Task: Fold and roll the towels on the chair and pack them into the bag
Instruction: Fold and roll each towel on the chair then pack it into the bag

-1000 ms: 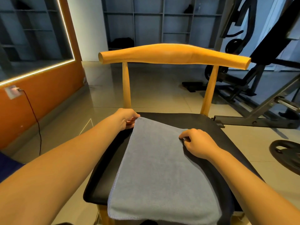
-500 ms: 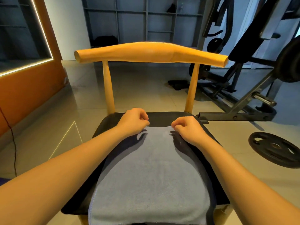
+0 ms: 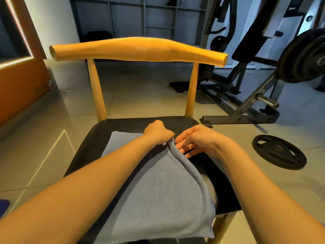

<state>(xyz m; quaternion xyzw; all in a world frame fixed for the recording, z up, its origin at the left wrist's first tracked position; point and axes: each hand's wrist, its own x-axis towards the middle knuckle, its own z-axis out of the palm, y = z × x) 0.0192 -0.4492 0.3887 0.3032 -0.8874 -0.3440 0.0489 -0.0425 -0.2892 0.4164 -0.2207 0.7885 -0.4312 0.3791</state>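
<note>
The grey towel lies along the black seat of the chair. Its far end points to 12 o'clock and its near end hangs over the front edge at 6 o'clock. My left hand is curled tight on the towel's far right corner, at about 1 o'clock. This raises the right edge into a ridge that runs back toward 5 o'clock. My right hand sits just beside that ridge at 2 o'clock, fingers loosely spread and holding nothing. I cannot tell whether my fingertips touch the cloth.

I judge this to be the lengthwise fold. To do it well, I should carry the pinched corner across to 10 o'clock and land it square on the far left corner, so the long edges match. My free hand should flatten the crease from 12 down to 6 and smooth out any trapped bulge, or the roll will come out lopsided. The near end could slide off the seat, so I should pull gently. No bag is in view.
</note>
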